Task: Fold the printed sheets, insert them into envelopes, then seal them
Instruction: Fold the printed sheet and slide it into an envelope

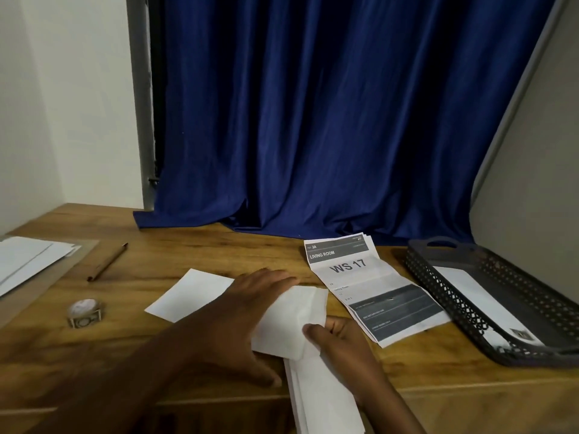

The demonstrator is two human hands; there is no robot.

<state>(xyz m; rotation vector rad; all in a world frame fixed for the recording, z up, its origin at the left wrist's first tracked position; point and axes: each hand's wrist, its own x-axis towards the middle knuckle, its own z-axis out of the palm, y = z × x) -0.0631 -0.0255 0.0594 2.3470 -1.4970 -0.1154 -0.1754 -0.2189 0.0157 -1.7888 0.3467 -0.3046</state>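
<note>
A white envelope (188,296) lies on the wooden table (175,255), partly under my left hand (247,311). My left hand lies flat with fingers spread, pressing down on the envelope and a folded white sheet (288,327). My right hand (341,343) pinches the folded sheet's right edge between thumb and fingers. The sheet's lower end (322,399) hangs past the table's front edge. A creased printed sheet (363,286) reading "WS 17" and "LIVING ROOM" lies on the table just right of my hands.
A dark perforated tray (438,261) at the right holds a printed sheet (479,296). A pen (108,261) and a roll of tape (84,311) lie to the left. More white envelopes (28,261) sit at the far left. A blue curtain (329,120) hangs behind.
</note>
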